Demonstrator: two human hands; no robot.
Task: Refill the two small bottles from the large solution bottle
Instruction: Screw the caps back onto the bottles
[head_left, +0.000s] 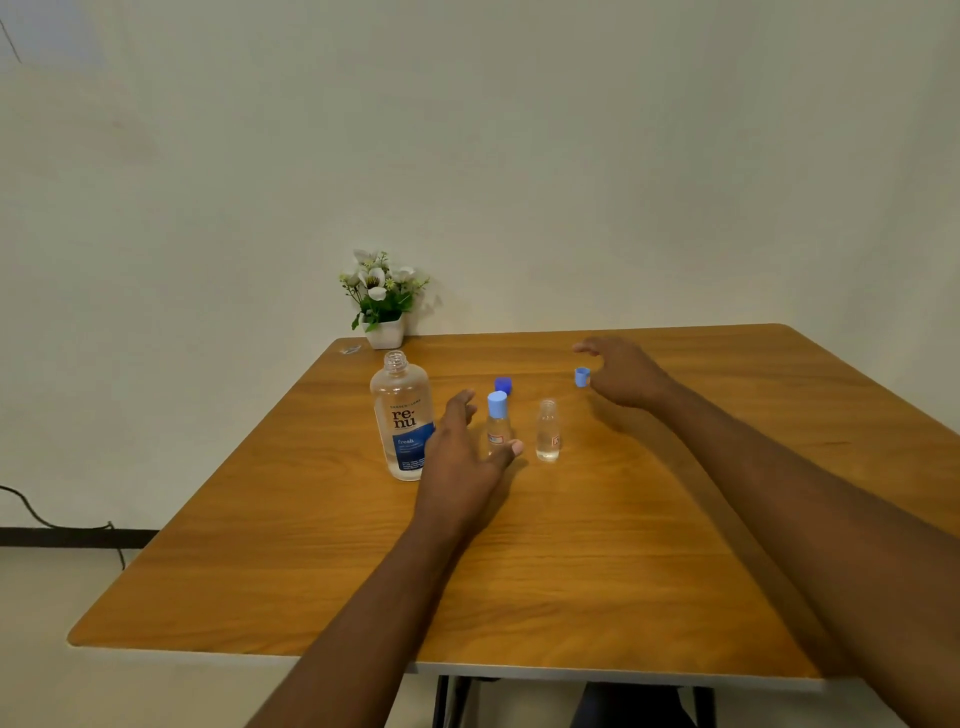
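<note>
The large solution bottle (402, 415), clear with a blue label, stands uncapped on the wooden table (571, 571). Its dark blue cap (503, 385) lies just behind the small bottles. One small clear bottle (497, 423) wears a light blue cap. The other small bottle (548, 431) stands uncapped to its right with a little liquid in it. My left hand (462, 457) hovers between the large bottle and the capped small bottle, fingers spread, holding nothing. My right hand (623, 374) is spread open further back, its thumb beside a light blue cap (582, 376) that lies on the table.
A white pot of artificial flowers (384, 301) stands at the table's back left corner against the wall. A small wrapper (350, 349) lies near it. A black cable (52, 519) runs along the floor at the left.
</note>
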